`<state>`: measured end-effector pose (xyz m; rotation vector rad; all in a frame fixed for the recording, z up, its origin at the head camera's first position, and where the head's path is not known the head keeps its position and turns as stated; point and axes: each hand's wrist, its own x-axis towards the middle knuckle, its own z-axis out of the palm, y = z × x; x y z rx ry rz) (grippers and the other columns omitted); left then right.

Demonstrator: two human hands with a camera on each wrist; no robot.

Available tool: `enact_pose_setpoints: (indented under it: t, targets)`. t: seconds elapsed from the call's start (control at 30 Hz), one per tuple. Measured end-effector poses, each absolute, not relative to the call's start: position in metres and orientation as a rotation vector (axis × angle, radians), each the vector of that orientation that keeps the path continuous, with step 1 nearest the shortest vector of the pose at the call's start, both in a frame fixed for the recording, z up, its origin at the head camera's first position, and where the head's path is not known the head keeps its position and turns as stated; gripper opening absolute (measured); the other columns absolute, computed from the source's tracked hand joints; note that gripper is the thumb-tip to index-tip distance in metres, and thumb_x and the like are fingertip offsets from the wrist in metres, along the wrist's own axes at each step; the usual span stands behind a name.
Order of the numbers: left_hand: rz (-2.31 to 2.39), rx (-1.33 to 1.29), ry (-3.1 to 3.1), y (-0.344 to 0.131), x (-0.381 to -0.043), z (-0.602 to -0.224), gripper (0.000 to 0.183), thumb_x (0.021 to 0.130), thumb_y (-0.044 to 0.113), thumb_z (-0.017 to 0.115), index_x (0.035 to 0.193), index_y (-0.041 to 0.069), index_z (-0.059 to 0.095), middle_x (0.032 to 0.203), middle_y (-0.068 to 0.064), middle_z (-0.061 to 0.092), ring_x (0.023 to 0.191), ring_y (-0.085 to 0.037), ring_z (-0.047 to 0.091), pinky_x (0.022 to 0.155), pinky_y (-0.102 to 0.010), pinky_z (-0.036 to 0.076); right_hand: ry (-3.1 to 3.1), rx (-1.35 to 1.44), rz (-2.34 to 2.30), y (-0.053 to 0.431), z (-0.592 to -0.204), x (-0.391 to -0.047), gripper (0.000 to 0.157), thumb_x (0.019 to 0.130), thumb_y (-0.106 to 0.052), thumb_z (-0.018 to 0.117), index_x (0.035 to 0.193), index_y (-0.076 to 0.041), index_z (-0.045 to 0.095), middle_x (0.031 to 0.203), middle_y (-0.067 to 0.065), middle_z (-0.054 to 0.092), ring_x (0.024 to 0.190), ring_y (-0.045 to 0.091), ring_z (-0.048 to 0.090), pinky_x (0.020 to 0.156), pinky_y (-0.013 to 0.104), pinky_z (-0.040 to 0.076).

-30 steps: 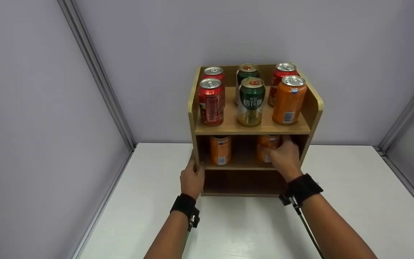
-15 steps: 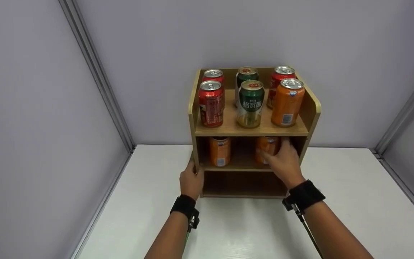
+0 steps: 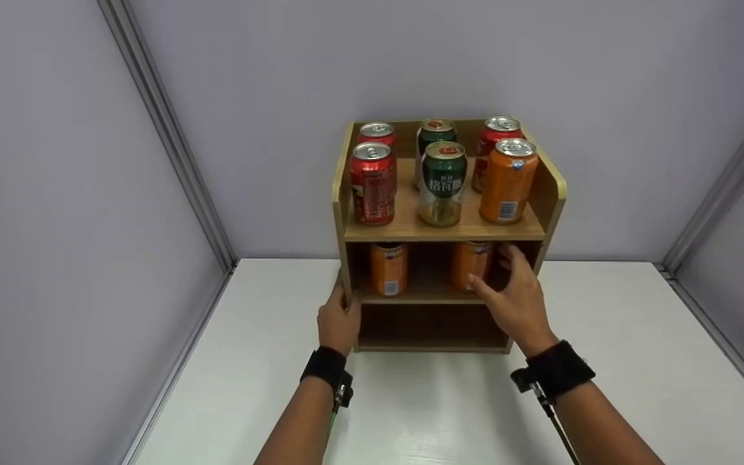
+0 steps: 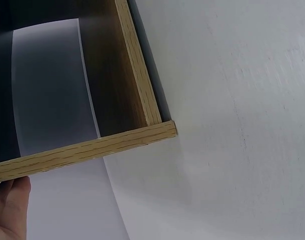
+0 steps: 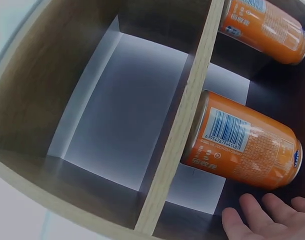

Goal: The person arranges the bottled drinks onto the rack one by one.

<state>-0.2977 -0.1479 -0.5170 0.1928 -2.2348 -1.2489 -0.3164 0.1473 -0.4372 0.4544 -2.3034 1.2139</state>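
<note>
A small wooden shelf (image 3: 444, 234) stands against the back wall. My left hand (image 3: 338, 323) holds its left side panel, the fingers along the outside and the thumb at the front edge; the left wrist view shows only part of this hand (image 4: 11, 207). My right hand (image 3: 519, 300) reaches into the right of the middle tier, fingers apart and relaxed. Just left of it an orange soda can (image 3: 472, 263) stands upright, also large in the right wrist view, where a small gap separates the fingers from it. A second orange can (image 3: 389, 268) stands at the tier's left.
On the top tier stand a red can (image 3: 373, 187), a green can (image 3: 443, 187) and an orange can (image 3: 509, 184) in front, with red and green cans behind. The lower tier (image 3: 433, 326) lies below. A white table (image 3: 436, 407) extends around the shelf between grey walls.
My right hand has loosened from the right-hand orange can and drawn back toward the right, its fingers spreading. The left hand keeps its place on the shelf. The head view has shifted slightly.
</note>
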Motion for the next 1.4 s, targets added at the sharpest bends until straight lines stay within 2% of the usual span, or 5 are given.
enact_pose_setpoints:
  t: [0.17, 0.53, 0.8, 1.1, 1.4]
  targets:
    - [-1.258, 0.195, -2.219, -0.148, -0.298, -0.514, 0.018, 0.098, 0.022, 0.059, 0.084, 0.013, 0.052, 0.063, 0.003, 0.046, 0.055, -0.014, 0.045, 0.049, -0.029, 0.037, -2.273, 0.454, 1.189, 0.154, -0.444, -0.306, 0.077, 0.085, -0.034, 0.077, 0.144, -0.001, 0.040, 0.138, 0.018, 0.047, 0.122, 0.033, 0.049, 0.101, 0.048, 0.040]
    - [-1.310, 0.199, -2.222, -0.143, -0.291, -0.516, 0.013, 0.099, 0.024, 0.057, 0.092, 0.013, 0.058, 0.062, 0.002, 0.047, 0.054, -0.016, 0.045, 0.049, -0.030, 0.038, -2.062, 0.414, 1.190, 0.186, -0.446, -0.293, 0.057, 0.086, -0.016, 0.075, 0.134, 0.001, 0.051, 0.126, 0.016, 0.056, 0.110, 0.028, 0.057, 0.091, 0.045, 0.047]
    - [-1.282, 0.218, -2.233, -0.143, -0.291, -0.517, 0.014, 0.099, 0.023, 0.056, 0.090, 0.012, 0.056, 0.061, 0.001, 0.046, 0.053, -0.016, 0.045, 0.048, -0.030, 0.038, -2.056, 0.373, 1.227, 0.195, -0.459, -0.276, 0.057, 0.087, -0.014, 0.074, 0.136, 0.001, 0.049, 0.130, 0.013, 0.055, 0.112, 0.027, 0.057, 0.091, 0.043, 0.048]
    - [-1.334, 0.239, -2.255, -0.144, -0.293, -0.513, 0.012, 0.100, 0.023, 0.055, 0.095, 0.012, 0.057, 0.061, 0.000, 0.047, 0.054, -0.017, 0.047, 0.049, -0.031, 0.039, -2.048, 0.324, 1.315, 0.190, -0.472, -0.258, 0.056, 0.087, -0.013, 0.074, 0.136, -0.001, 0.049, 0.131, 0.011, 0.056, 0.114, 0.025, 0.057, 0.092, 0.042, 0.047]
    - [-1.335, 0.212, -2.247, -0.142, -0.293, -0.509, 0.014, 0.100, 0.025, 0.054, 0.095, 0.012, 0.057, 0.064, -0.001, 0.048, 0.057, -0.019, 0.047, 0.050, -0.032, 0.039, -2.031, 0.327, 1.318, 0.194, -0.468, -0.248, 0.055, 0.087, -0.012, 0.074, 0.134, 0.000, 0.050, 0.129, 0.011, 0.057, 0.113, 0.027, 0.057, 0.092, 0.043, 0.047]
